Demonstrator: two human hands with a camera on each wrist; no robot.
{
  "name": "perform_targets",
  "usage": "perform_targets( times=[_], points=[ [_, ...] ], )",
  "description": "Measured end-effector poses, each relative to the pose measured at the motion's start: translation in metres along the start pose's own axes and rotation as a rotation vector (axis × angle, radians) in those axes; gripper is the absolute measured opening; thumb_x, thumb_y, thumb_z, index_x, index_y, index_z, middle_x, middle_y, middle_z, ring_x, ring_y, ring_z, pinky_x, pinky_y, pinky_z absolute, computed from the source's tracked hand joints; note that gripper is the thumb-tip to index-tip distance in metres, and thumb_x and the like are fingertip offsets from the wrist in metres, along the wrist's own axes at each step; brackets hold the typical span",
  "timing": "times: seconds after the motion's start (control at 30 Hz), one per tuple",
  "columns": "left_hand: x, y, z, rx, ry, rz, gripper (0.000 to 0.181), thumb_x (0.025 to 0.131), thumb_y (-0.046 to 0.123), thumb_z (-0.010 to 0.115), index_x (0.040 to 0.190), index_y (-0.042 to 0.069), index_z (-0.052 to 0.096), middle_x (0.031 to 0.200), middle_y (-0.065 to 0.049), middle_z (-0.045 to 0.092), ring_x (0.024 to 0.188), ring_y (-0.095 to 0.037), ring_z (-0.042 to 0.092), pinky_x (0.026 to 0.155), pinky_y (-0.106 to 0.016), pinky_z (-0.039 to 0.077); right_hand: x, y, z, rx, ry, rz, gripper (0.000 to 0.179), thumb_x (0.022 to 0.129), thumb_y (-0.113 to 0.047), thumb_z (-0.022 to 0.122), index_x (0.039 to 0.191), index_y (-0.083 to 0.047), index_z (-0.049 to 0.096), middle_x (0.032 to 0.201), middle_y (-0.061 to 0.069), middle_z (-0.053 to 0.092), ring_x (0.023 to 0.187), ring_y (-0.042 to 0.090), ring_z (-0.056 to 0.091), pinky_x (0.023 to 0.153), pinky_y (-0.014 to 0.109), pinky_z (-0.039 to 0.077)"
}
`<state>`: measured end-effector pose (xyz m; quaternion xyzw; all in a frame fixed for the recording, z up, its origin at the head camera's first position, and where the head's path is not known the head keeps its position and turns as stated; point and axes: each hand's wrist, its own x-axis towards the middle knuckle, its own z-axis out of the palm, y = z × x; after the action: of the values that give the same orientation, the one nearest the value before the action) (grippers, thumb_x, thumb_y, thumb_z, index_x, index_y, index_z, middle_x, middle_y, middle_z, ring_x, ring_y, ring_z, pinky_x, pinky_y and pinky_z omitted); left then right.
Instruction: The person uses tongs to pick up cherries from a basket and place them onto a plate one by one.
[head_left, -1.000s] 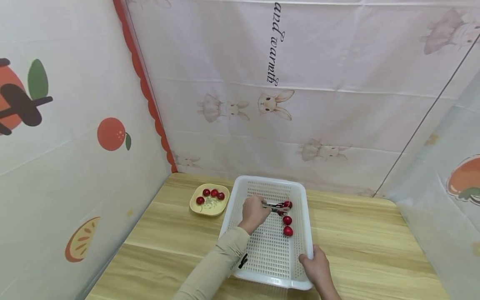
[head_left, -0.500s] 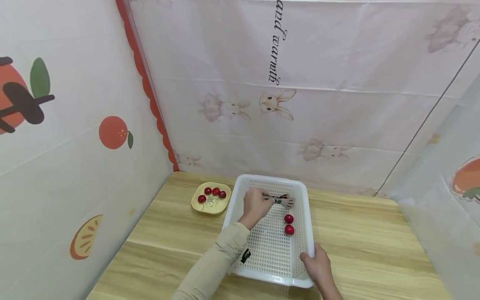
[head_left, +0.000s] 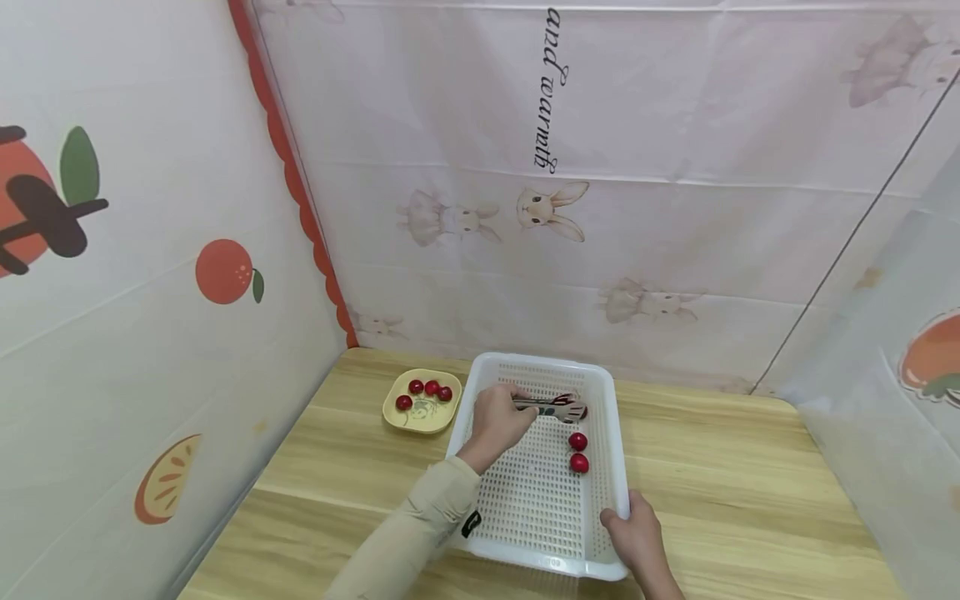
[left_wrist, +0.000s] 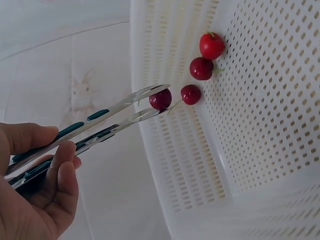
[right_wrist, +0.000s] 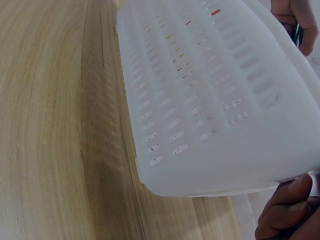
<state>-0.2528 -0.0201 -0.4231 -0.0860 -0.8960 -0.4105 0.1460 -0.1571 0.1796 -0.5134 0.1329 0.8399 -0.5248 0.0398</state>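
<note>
My left hand (head_left: pixel 501 417) pinches a pair of metal tongs (left_wrist: pixel 85 131) with dark green marks on the handles. A dark red cherry (left_wrist: pixel 160 99) sits between the tong tips, near the wall of a white perforated plastic basket (head_left: pixel 480 362). In the left wrist view, three more cherries lie inside the basket: a bright red cherry (left_wrist: pixel 212 46), a darker cherry (left_wrist: pixel 201 68) touching it, and a cherry (left_wrist: pixel 191 94) just beyond the tong tips. My right hand (head_left: pixel 636 533) grips the basket's rim at the near right corner, thumb over the edge.
A small yellow dish (head_left: pixel 420 423) with several cherries stands left of the basket on the wooden table (head_left: pixel 720 483). Printed cloth walls (head_left: pixel 480 308) rise behind the table and along both sides.
The tongs' tips have drawn closer around a cherry at the basket's far right. My left forearm has shifted slightly left. My right hand keeps its grip on the rim.
</note>
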Motion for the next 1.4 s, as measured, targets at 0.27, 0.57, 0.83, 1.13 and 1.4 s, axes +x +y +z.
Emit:
perform_targets(
  times=[0.27,0.57,0.83,1.13,1.4],
  points=[
    [-0.008,-0.003,-0.021,-0.021,-0.004,-0.013,0.014,0.072,0.01,0.073,0.086,0.006,0.074,0.048,0.009,0.055,0.034,-0.001,0.028,0.034,-0.02,0.022,0.001,0.0,0.0,-0.001,-0.001,0.009,0.045,0.079,0.0,0.054,0.119,0.017,0.043,0.101,0.031,0.056,0.084,0.041,0.062,0.062,0.042,0.053],
    [-0.02,-0.008,-0.037,-0.107,0.023,0.064,0.014,0.072,0.007,0.073,0.086,0.004,0.073,0.07,0.001,0.066,0.039,-0.002,0.04,0.036,-0.021,0.032,0.002,-0.001,-0.001,-0.004,-0.007,0.023,0.044,0.08,0.0,0.053,0.119,0.017,0.043,0.101,0.031,0.056,0.085,0.041,0.061,0.062,0.041,0.053],
    [-0.024,-0.015,-0.056,-0.084,0.047,0.106,0.014,0.071,0.007,0.077,0.083,0.003,0.072,0.07,-0.002,0.067,0.045,-0.003,0.049,0.04,-0.022,0.039,0.001,-0.004,-0.002,0.001,0.004,0.017,0.043,0.079,-0.001,0.054,0.117,0.017,0.044,0.097,0.028,0.057,0.08,0.037,0.063,0.061,0.041,0.053],
    [-0.036,-0.027,-0.075,-0.072,0.057,0.043,0.015,0.07,0.006,0.078,0.084,0.002,0.072,0.071,-0.003,0.067,0.046,-0.004,0.051,0.04,-0.022,0.041,0.0,0.0,0.0,-0.017,0.008,-0.012,0.044,0.079,-0.001,0.055,0.117,0.018,0.044,0.097,0.03,0.057,0.081,0.039,0.062,0.061,0.042,0.053],
    [-0.041,-0.045,-0.087,-0.082,0.104,0.038,0.012,0.069,0.003,0.077,0.08,0.003,0.072,0.068,0.0,0.066,0.045,-0.004,0.049,0.037,-0.021,0.038,0.002,0.0,0.0,-0.013,-0.006,0.012,0.044,0.08,-0.001,0.054,0.12,0.017,0.043,0.1,0.031,0.057,0.085,0.043,0.061,0.062,0.042,0.053]
  ],
)
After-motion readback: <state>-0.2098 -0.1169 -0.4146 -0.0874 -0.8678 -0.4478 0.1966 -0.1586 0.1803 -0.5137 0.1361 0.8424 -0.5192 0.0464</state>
